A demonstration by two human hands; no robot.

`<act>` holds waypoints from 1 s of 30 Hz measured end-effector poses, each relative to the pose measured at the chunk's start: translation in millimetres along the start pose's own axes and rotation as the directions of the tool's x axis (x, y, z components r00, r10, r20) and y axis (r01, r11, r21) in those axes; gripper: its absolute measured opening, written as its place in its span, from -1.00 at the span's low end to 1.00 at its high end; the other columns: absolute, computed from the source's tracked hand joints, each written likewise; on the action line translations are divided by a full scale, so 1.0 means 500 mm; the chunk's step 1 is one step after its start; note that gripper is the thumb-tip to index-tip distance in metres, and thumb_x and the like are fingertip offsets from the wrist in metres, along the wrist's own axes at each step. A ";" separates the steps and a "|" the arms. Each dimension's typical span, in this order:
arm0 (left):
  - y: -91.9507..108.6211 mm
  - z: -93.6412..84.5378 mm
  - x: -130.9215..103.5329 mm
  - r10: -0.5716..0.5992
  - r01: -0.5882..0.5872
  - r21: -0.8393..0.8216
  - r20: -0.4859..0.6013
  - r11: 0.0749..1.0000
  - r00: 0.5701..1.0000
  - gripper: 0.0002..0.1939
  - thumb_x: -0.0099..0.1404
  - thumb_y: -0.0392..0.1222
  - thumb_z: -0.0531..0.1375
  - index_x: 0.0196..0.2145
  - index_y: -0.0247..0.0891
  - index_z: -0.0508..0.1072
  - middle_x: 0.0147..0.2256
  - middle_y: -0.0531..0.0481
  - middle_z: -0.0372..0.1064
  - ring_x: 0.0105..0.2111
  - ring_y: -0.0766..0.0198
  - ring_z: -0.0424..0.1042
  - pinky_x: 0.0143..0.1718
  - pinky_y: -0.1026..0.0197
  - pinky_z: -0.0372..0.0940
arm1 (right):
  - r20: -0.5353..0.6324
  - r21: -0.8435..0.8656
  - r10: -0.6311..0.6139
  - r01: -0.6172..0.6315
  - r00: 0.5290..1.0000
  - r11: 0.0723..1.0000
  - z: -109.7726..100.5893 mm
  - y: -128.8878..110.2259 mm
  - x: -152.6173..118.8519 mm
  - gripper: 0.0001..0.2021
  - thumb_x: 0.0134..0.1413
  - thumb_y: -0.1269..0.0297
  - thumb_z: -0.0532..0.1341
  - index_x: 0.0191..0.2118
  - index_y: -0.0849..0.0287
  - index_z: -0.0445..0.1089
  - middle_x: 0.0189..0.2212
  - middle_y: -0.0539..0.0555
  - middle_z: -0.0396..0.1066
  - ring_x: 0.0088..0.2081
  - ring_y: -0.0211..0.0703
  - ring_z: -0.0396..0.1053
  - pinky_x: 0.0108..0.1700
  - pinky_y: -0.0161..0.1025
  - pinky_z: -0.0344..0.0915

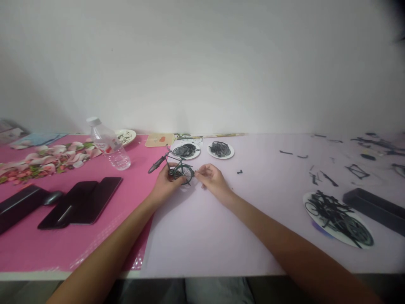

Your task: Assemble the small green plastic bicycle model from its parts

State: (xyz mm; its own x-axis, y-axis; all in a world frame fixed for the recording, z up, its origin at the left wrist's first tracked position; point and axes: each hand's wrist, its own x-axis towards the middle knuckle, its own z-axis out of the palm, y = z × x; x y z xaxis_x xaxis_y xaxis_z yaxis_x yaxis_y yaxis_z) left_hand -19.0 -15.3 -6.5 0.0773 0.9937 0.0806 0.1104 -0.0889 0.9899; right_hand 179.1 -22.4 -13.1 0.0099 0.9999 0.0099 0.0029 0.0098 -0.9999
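Note:
A small dark model bicycle point(182, 172) is held up over the pale sheet, its handlebar toward the left and its spoked rear wheel to the right. My left hand point(167, 182) grips it from below, the thumb against the rear wheel. Close to that wheel's right edge, my right hand point(210, 179) is closed in a pinch. A tiny dark piece shows at its fingertips, too small to name. A long dark part sticks out at the front of the bicycle, where a front wheel cannot be made out. One small black piece point(239, 172) lies right of my right hand.
Two white plates with black parts, the left plate point(198, 155) and the right plate point(232, 154), stand behind my hands. Right are loose black pieces, a loaded plate point(308, 198) and a dark case point(376, 209). Left are a bottle point(109, 145), phones point(95, 200) and petals point(47, 160).

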 end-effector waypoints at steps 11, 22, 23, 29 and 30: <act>0.003 -0.005 0.001 0.050 -0.050 0.049 -0.007 0.998 0.999 -0.39 0.04 -0.09 0.46 0.00 -0.23 0.34 -0.24 -0.04 0.53 -0.29 0.18 0.53 -0.23 0.16 0.43 | 0.059 -0.206 -0.271 0.277 0.961 0.938 -0.002 0.027 0.001 -0.81 0.08 0.17 0.37 -0.28 0.14 0.44 -0.31 0.04 0.54 -0.26 -0.15 0.50 -0.22 -0.24 0.38; 0.007 -0.003 -0.002 0.030 -0.023 0.140 -0.045 0.990 0.999 -0.43 0.07 -0.07 0.43 -0.01 -0.24 0.35 -0.24 -0.04 0.51 -0.36 0.24 0.48 -0.30 0.21 0.38 | 0.170 -0.284 -0.288 0.327 0.942 0.901 -0.003 0.013 -0.011 -0.81 0.13 0.42 0.23 -0.22 0.12 0.61 -0.25 0.05 0.64 -0.20 -0.12 0.57 -0.23 -0.26 0.39; 0.008 -0.003 -0.002 0.034 -0.027 0.146 -0.046 0.989 0.998 -0.44 0.08 -0.08 0.43 -0.01 -0.24 0.35 -0.25 -0.03 0.51 -0.36 0.23 0.48 -0.31 0.21 0.37 | 0.181 -0.283 -0.282 0.325 0.942 0.903 -0.004 0.014 -0.011 -0.77 0.12 0.46 0.21 -0.21 0.12 0.61 -0.24 0.06 0.65 -0.18 -0.12 0.57 -0.24 -0.26 0.39; 0.005 -0.005 0.000 0.061 -0.046 0.209 -0.067 0.977 0.996 -0.45 0.08 -0.08 0.42 -0.02 -0.24 0.35 -0.28 -0.01 0.50 -0.39 0.25 0.45 -0.34 0.23 0.33 | 0.212 -0.325 -0.340 0.394 0.916 0.859 -0.011 0.031 -0.002 -0.75 0.12 0.46 0.25 -0.15 0.08 0.63 -0.19 0.04 0.65 -0.17 -0.12 0.56 -0.14 -0.22 0.40; 0.002 -0.005 0.001 0.062 -0.046 0.212 -0.067 0.976 0.996 -0.45 0.08 -0.08 0.42 -0.02 -0.24 0.35 -0.28 -0.01 0.50 -0.39 0.25 0.44 -0.34 0.23 0.33 | 0.210 -0.338 -0.343 0.397 0.916 0.853 -0.011 0.033 -0.001 -0.76 0.13 0.44 0.26 -0.15 0.08 0.63 -0.19 0.04 0.64 -0.18 -0.13 0.56 -0.13 -0.22 0.40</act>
State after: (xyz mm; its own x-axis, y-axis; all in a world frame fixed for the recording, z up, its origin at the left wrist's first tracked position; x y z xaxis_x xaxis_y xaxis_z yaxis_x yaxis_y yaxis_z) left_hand -21.3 -14.7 -5.0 0.0174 0.9886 0.1494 0.3146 -0.1473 0.9377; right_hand 184.8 -22.9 -29.4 -0.2020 0.9142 0.3514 0.3448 0.4022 -0.8482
